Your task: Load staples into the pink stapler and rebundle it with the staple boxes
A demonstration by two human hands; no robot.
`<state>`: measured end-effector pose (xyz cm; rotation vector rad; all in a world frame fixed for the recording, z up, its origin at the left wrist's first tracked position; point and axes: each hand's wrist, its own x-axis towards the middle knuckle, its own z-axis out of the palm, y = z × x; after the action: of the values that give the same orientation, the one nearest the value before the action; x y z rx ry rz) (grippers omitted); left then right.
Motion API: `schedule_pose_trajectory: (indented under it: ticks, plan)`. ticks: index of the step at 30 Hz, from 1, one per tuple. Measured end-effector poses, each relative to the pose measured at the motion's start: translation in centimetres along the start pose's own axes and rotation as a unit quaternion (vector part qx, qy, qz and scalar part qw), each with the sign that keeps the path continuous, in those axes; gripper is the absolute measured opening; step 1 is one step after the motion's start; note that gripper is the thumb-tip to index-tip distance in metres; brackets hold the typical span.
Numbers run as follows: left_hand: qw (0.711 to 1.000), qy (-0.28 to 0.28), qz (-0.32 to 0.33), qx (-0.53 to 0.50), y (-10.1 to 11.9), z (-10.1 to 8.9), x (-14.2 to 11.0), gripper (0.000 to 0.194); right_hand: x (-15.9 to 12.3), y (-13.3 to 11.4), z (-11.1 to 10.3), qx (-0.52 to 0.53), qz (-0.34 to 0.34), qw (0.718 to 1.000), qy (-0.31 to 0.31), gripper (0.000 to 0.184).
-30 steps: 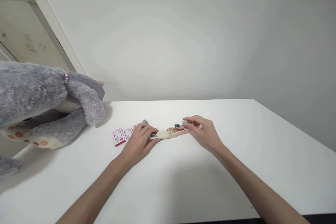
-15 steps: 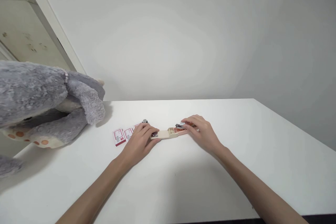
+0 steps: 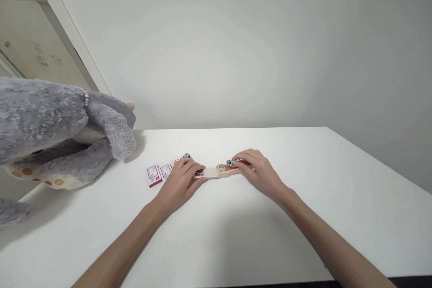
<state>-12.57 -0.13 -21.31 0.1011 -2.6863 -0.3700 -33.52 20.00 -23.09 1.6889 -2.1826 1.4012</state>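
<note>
A long, narrow hinged case (image 3: pixel 212 173), cream on the left and pinkish-orange inside on the right, lies opened out flat on the table. My left hand (image 3: pixel 182 177) grips its left end, fingers over the top and thumb along the near edge; a dark patterned patch shows by the fingertips. My right hand (image 3: pixel 258 167) is curled over the right end. Between its thumb and fingers is a small shiny silver metal piece (image 3: pixel 231 163), just above the orange part. The fingers hide part of the piece and the case's right end.
Small white-and-red boxes (image 3: pixel 154 175) lie in a row left of my left hand, partly hidden by it. A small metallic round object (image 3: pixel 186 156) stands behind that hand. A large grey plush toy (image 3: pixel 67 135) occupies the left side of the white table (image 3: pixel 216 234). A wall rises behind.
The silver piece has tilted slightly and sits a little lower against the orange part, with my right fingers shifted slightly. My left hand stays on the case.
</note>
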Motion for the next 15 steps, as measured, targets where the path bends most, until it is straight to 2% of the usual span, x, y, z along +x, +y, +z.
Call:
schedule_pose_trajectory:
  ticks: [15]
  plan:
    - [1.0,-0.007,0.002,0.004,-0.03,0.05,0.01,0.027,-0.07,-0.37,-0.26,0.007,0.02,1.0,-0.015,0.022]
